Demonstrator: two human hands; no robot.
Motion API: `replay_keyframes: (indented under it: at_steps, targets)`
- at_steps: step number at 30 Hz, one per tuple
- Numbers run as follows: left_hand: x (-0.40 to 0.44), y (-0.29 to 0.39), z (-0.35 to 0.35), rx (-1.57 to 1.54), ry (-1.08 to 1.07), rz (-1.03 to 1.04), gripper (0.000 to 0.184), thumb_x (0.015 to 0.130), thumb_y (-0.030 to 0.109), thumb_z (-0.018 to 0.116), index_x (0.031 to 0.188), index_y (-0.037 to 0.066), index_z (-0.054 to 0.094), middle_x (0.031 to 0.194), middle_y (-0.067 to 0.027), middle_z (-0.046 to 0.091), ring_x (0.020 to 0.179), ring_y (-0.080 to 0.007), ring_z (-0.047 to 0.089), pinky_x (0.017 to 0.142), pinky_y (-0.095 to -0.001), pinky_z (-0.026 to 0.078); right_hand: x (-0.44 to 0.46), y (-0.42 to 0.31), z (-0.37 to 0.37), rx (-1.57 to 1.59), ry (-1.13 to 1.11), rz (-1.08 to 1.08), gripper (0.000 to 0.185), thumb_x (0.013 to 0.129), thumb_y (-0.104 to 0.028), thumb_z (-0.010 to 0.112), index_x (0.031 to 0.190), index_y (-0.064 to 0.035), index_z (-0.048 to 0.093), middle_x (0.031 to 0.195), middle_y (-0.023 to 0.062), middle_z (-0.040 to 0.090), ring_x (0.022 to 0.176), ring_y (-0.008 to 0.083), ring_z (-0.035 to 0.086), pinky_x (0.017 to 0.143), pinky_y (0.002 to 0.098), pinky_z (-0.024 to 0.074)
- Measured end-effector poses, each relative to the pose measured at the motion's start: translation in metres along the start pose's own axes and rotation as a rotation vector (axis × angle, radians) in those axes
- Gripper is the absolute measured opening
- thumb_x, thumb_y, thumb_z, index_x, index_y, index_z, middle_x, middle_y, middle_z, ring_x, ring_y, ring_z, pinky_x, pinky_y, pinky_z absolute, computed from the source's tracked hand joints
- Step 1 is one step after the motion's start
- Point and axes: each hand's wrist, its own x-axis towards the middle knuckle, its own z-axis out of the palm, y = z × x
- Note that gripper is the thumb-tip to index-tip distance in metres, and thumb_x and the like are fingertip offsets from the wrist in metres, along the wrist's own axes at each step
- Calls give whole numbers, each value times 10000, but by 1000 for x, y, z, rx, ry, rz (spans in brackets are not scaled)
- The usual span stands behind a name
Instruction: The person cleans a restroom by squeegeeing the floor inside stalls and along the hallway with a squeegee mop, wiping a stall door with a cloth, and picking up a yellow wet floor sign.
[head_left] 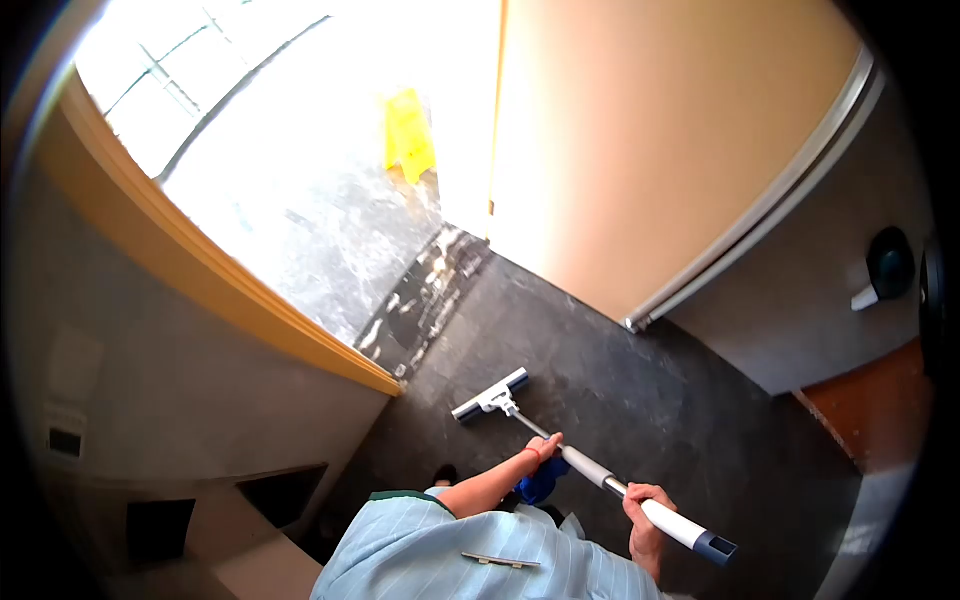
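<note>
A sponge mop with a white-and-grey pole slants across the view in front of me. Its wide white head is over the dark floor, ahead and to the left. My left hand, with a red band at the wrist, is closed around the thin metal part of the pole. Higher up, my right hand wraps round the pole beside the white grip, whose dark end points to the lower right. Something blue shows below my left hand; its kind cannot be made out.
A doorway with a dark marbled threshold opens ahead onto a bright floor. A yellow floor sign stands beyond it. To the right is a pale door; a wall runs along the left. A dark green object is at far right.
</note>
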Motion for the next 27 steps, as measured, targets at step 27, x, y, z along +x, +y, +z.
replay_keyframes:
  at_steps: [27]
  targets:
    - [-492,139,-375,-661,1343,1168,578,893,467,369,583,9,537,635,-46,559,636,-132,503,630,-239,405,-1,0,63,188,218,-205,105,589,-18,521,675,-58,475,661,21,456,667,130,461,674,236,375]
